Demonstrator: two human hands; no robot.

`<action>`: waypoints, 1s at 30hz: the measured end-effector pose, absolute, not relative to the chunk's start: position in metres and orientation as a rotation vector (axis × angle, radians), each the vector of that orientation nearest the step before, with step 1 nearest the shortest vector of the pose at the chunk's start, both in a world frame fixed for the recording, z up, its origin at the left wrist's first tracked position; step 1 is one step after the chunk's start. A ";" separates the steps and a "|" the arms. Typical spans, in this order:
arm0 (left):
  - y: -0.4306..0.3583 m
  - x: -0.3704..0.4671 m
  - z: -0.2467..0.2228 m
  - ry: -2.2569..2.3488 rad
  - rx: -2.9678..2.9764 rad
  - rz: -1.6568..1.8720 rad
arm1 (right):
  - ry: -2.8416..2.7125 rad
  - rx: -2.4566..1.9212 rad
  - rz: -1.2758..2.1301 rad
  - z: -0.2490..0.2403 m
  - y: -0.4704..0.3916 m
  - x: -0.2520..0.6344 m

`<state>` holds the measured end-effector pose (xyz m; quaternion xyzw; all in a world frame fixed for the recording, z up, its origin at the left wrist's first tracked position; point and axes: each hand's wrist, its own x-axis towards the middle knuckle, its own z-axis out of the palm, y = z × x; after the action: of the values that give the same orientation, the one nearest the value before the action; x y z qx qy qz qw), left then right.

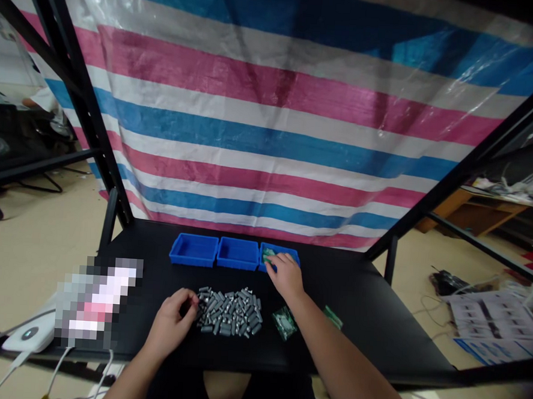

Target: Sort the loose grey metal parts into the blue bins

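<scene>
My left hand (176, 314) rests at the left edge of a pile of small grey cylindrical parts with shiny metal ends (230, 311). Its fingers are curled in towards the thumb, and whatever may be between them is hidden. My right hand (285, 274) reaches over the right-hand blue bin (295, 253), its fingertips closed at a small green packet (268, 252) in the bin. Near my right forearm lie a clear bag with green pieces (285, 322) and another green packet (333, 317), partly covered by the arm.
Two more blue bins, the left one (194, 250) and the middle one (238, 254), join the right one in a row. A blurred-out object (102, 301) and a white device with cables (30, 334) are at the left. Behind the black table (368, 314) hangs a striped sheet (260, 151).
</scene>
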<state>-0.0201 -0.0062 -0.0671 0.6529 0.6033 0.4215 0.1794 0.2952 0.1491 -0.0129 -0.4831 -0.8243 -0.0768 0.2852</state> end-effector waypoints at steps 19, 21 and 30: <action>-0.008 -0.021 -0.065 1.731 1.828 1.135 | -2.341 -1.285 0.107 0.004 0.138 0.311; -0.008 -0.021 -0.065 1.735 1.832 1.125 | -2.340 -1.224 0.167 0.017 0.123 0.325; -0.004 -0.023 -0.067 1.727 1.861 1.114 | -2.709 -1.181 0.605 0.015 0.072 0.367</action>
<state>-0.0226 -0.0042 -0.0670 0.6599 0.6122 0.3951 0.1834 0.3674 0.0721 0.0151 -0.3908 -0.8963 0.2001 0.0626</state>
